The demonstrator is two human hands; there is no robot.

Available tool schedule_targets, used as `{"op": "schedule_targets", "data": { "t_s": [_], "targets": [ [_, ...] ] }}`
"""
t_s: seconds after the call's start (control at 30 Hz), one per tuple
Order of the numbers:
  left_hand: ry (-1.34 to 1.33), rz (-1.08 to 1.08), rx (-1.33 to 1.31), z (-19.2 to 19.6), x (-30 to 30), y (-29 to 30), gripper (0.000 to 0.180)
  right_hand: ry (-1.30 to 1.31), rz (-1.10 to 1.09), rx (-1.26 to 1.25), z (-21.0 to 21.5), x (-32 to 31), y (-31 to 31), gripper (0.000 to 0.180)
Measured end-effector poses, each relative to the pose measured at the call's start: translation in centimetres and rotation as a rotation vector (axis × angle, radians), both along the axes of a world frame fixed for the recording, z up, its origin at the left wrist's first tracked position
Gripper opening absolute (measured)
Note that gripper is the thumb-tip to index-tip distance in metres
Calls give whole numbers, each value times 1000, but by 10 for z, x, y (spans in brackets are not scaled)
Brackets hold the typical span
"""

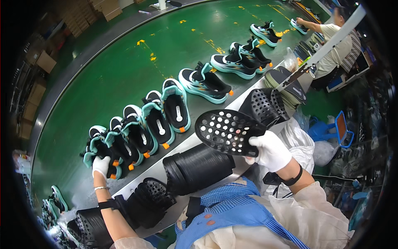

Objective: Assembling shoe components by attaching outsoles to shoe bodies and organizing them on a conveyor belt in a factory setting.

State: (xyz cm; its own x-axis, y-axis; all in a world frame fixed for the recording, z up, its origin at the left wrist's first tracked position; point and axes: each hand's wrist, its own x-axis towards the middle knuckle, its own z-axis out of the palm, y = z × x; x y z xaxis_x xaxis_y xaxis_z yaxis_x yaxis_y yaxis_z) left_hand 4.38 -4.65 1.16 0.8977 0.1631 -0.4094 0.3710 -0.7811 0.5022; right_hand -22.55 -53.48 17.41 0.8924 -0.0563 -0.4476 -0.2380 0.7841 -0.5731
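Observation:
My right hand [270, 151], in a white glove, grips a black perforated insole [226, 132] by its end and holds it flat above the metal edge of the belt. My left hand [101, 165], also gloved in white, rests on a black and teal sneaker [99, 150] at the near left of the green conveyor belt [137, 66]. A row of several black and teal sneakers [174, 106] with orange tabs lies on the belt between my hands.
Stacks of black perforated insoles [198, 166] lie along the metal rim [157, 166], another stack [265, 106] farther right. More sneakers [234, 62] run up the belt. Another person [338, 41] sits at the top right. Cardboard boxes [45, 62] stand at the left.

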Motion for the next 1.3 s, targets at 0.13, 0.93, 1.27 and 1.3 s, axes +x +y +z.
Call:
{"op": "schedule_targets", "data": {
  "t_s": [0.13,0.93,1.27,1.3],
  "targets": [
    [-50,-9,-122,0,-15,-19,40,142,22,-33,-10,7,14,34],
    [61,-136,10,34,-18,-120,47,171,43,443,-20,4,15,21],
    [-175,-277,-320,137,-91,-121,43,103,230,310,5,0,47,24],
    [-57,-278,-601,129,-91,-133,45,55,224,130,9,0,49,26]
  ]
}}
